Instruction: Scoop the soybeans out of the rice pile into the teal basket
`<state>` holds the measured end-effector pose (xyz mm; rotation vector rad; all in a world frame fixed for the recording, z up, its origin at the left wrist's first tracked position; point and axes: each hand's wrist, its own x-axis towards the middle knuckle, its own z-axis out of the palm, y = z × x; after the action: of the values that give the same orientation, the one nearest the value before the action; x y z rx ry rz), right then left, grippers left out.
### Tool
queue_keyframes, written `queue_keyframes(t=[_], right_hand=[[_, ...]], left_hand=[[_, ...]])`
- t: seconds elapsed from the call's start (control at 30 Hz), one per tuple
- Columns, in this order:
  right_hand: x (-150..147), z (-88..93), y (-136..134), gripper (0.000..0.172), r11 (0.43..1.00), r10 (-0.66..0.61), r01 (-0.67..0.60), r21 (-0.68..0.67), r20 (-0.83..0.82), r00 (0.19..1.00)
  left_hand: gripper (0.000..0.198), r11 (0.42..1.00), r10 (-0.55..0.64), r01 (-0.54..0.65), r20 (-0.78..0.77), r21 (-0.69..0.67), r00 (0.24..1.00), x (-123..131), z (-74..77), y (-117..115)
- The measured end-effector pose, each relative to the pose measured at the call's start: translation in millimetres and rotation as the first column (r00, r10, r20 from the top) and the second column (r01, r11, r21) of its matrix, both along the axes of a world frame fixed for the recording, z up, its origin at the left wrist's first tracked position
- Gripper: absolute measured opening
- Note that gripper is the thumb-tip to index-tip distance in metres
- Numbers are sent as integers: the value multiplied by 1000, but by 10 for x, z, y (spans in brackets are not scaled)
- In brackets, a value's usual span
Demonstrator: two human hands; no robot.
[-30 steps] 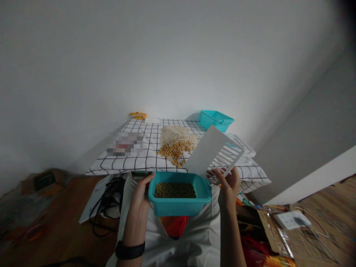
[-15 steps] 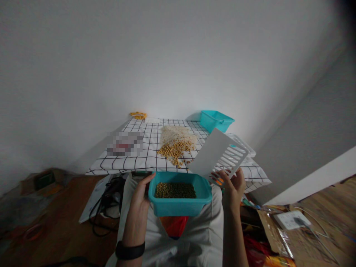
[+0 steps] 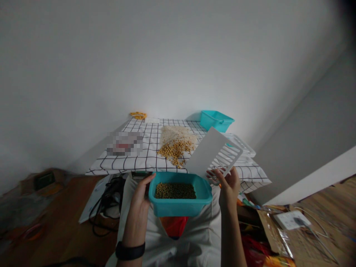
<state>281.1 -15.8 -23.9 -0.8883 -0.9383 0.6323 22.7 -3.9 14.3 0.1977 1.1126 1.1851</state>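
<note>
A teal plastic tub (image 3: 178, 208) rests on my lap, with small green beans (image 3: 175, 191) covering its floor. My left hand (image 3: 141, 194) is closed round the tub's left end, thumb along the rim. In my right hand (image 3: 229, 185) is a white slotted plastic panel (image 3: 204, 150), pinched at its slotted end and tilted. The panel's plain end reaches over the table edge, just behind the tub's right corner; whether they touch I cannot tell. Past the panel, a heap of yellow soybeans (image 3: 175, 150) lies with paler grains (image 3: 178, 133) on the table.
A checked cloth covers the table (image 3: 150, 161). At its back right stands another teal tub (image 3: 215, 120), with a clear plastic lid (image 3: 240, 144) nearer me. A yellow item (image 3: 138, 115) lies at the back left. Below right are a cardboard box (image 3: 274, 230) and a power strip (image 3: 292, 220).
My right hand and the slotted panel have shifted slightly left and up. My left hand and the tub of green beans stay put.
</note>
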Motion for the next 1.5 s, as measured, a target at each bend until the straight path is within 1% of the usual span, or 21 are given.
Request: queue_keyframes(t=[0.2, 0.47, 0.6, 0.87, 1.07, 1.2, 1.33, 1.5], right_hand=[[-77, -6, 50, 21, 999, 47, -47, -14, 39, 998], [-253, 77, 52, 23, 994, 105, -105, -4, 56, 993], [-245, 66, 48, 23, 992, 123, -122, -15, 44, 991], [-71, -12, 67, 22, 995, 87, -86, -52, 32, 996], [-117, 9, 77, 21, 998, 44, -42, -48, 33, 999], [-110, 21, 82, 22, 998, 42, -40, -44, 50, 998], [-107, 3, 109, 23, 999, 35, -33, -30, 55, 998], [-172, -17, 157, 24, 1000, 6, -6, -7, 41, 999]], left_hand=[[10, 1000, 11, -11, -3, 6, 1000, -1, -29, -1], [9, 1000, 11, -11, -8, 6, 1000, 16, -16, -3], [9, 1000, 6, -6, -7, 4, 1000, 25, -13, -3], [11, 1000, 8, -8, -12, -7, 1000, 28, -8, -21], [14, 1000, 3, -3, 0, -3, 1000, 32, -6, -5], [16, 1000, 5, -5, 7, -3, 1000, 30, -9, 9], [19, 1000, 2, -3, 16, 2, 1000, 28, -23, 10], [19, 1000, 4, -4, 11, 3, 1000, 17, -31, 14]])
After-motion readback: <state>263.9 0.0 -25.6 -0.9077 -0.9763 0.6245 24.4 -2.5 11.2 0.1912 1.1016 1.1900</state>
